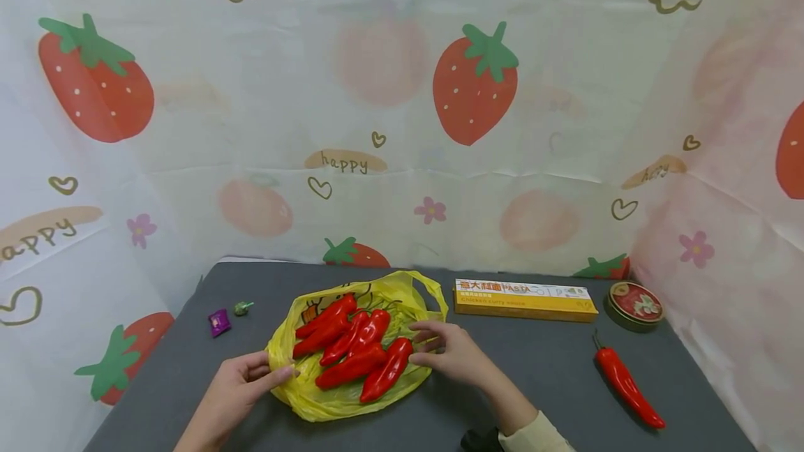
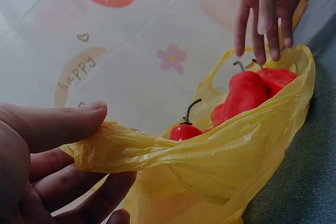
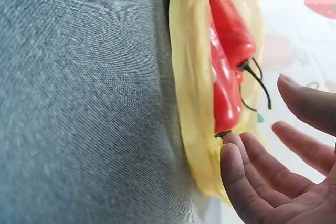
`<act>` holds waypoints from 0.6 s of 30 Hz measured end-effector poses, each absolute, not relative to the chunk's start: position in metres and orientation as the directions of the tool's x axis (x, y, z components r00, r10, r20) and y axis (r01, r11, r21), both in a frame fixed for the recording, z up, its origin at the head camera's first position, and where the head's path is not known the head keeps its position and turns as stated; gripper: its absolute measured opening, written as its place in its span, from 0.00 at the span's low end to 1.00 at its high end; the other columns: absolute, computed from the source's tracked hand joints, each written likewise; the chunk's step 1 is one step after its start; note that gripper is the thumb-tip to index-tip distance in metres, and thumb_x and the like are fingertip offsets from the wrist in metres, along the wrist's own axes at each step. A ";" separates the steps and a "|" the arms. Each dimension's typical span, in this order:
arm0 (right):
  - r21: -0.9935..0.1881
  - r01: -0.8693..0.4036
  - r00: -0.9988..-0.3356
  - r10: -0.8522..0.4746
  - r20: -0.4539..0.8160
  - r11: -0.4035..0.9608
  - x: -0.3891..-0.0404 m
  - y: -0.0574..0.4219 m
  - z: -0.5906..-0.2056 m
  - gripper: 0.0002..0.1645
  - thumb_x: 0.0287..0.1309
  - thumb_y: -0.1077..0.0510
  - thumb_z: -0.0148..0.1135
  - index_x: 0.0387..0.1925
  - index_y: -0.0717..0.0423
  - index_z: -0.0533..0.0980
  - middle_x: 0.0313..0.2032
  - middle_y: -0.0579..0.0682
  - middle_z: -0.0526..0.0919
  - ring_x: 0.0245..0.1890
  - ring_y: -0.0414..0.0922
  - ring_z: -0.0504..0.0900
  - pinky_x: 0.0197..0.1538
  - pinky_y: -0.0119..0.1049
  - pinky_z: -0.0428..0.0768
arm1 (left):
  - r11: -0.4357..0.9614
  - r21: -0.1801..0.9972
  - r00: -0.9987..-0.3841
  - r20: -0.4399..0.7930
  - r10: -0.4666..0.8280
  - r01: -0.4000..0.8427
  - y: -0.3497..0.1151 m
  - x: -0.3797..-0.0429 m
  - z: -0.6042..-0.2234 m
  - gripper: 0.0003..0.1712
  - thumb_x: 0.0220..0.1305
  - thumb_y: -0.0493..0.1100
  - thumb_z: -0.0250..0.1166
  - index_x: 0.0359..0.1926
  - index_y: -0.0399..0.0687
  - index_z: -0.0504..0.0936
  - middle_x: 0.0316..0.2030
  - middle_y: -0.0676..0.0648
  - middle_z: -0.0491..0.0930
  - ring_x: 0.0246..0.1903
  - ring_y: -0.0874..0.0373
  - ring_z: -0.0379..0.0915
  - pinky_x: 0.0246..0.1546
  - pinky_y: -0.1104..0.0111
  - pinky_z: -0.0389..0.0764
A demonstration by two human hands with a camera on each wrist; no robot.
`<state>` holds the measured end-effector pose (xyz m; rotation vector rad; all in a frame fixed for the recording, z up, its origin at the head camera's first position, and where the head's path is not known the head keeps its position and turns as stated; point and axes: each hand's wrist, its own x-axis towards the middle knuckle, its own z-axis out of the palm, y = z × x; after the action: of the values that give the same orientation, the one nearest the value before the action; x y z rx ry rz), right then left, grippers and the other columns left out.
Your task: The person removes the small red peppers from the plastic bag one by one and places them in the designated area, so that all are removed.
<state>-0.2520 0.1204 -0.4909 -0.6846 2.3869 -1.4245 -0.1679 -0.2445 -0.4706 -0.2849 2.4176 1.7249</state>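
A yellow plastic bag (image 1: 301, 407) lies open on the dark table, its handle loop toward the back right. Several red chili peppers (image 1: 352, 365) with green stems are heaped inside it. My left hand (image 1: 241, 386) pinches the bag's left rim between thumb and fingers; the left wrist view shows the gathered film (image 2: 121, 148) in that grip. Over the bag's right side is my right hand (image 1: 452, 351), its fingers spread and loosely bent, holding nothing. In the right wrist view its fingertips (image 3: 231, 156) are right by the rim, close to a pepper's stem end.
At the back right lie a yellow and white pasta box (image 1: 526, 302) and a round red tin (image 1: 634, 305). A single red chili pepper (image 1: 628, 386) lies at the right. Leftward are a small purple packet (image 1: 219, 323) and a small green piece (image 1: 242, 308). A strawberry-print curtain (image 1: 402, 124) stands behind.
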 end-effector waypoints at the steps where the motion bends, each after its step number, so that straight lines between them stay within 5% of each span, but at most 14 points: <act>1: -0.880 -0.251 -0.851 -0.525 0.002 0.404 -0.252 0.120 -0.492 0.29 0.63 0.54 0.70 0.64 0.57 0.76 0.53 0.59 0.85 0.49 0.52 0.86 0.49 0.45 0.85 | 0.319 0.915 -0.969 -0.240 -0.064 -0.248 -0.244 -0.168 -0.471 0.30 0.64 0.54 0.71 0.57 0.35 0.83 0.42 0.45 0.89 0.40 0.56 0.84 0.50 0.60 0.84; 18: -0.848 -0.164 -0.868 -0.483 -0.119 0.503 -0.261 0.103 -0.505 0.32 0.63 0.47 0.70 0.65 0.55 0.75 0.45 0.53 0.86 0.38 0.45 0.84 0.37 0.39 0.82 | 0.336 0.902 -0.961 -0.272 -0.048 -0.272 -0.243 -0.170 -0.474 0.32 0.62 0.57 0.72 0.56 0.36 0.83 0.41 0.46 0.89 0.39 0.55 0.83 0.50 0.59 0.84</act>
<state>-0.2610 0.1030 -0.5045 -0.5401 2.4098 -1.3064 -0.1698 -0.2434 -0.4743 -0.2913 2.4004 1.6791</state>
